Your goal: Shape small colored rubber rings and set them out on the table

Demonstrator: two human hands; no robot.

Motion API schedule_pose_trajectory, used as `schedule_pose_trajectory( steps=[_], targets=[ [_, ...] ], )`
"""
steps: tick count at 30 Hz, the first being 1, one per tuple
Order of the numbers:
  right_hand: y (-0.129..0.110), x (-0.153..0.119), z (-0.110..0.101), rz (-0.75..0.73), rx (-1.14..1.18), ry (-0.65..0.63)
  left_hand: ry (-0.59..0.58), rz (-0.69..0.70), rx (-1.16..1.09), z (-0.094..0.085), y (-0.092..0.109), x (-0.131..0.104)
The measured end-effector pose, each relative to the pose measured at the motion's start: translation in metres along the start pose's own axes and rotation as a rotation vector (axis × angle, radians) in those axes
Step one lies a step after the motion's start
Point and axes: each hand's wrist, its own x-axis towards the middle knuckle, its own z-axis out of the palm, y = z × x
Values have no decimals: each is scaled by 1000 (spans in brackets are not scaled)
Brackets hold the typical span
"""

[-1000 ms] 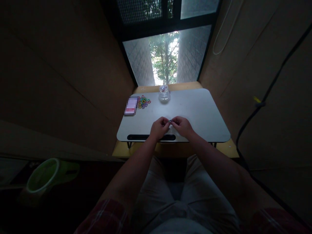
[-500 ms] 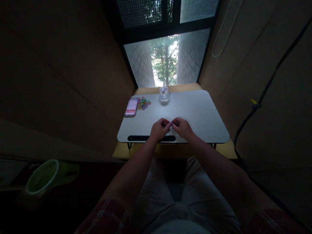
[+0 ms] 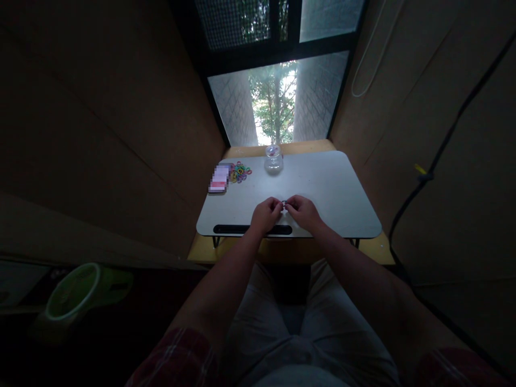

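Observation:
Over the front middle of the white lap table [image 3: 322,188], my left hand [image 3: 267,214] and my right hand [image 3: 302,212] meet almost fingertip to fingertip. Both are closed in a pinch on a small dark band [image 3: 284,202], which spans the narrow gap between them. Its details are too small to make out. Farther back stands a clear jar [image 3: 273,161] with a few small reddish bits showing near its top. A loose pile of colourful small hair ties [image 3: 240,172] lies at the back left.
A phone [image 3: 219,178] with a blurred screen lies left of the pile. A black slot [image 3: 229,229] runs along the table's front edge. Walls close in on both sides, with a window [image 3: 278,102] behind. A green basket [image 3: 72,293] is low on the left; a black cable [image 3: 447,134] hangs at right.
My fingertips have shifted slightly, and the dark band now shows more clearly between them. The whole view has moved a little; the jar, pile and phone stay in place.

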Motion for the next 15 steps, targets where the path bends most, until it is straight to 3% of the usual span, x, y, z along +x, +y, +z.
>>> schedule_pose_trajectory(
  steps=[15],
  targets=[
    [6,0,1,-3,51,45,-7,7,11,0,3,-1]
  ],
)
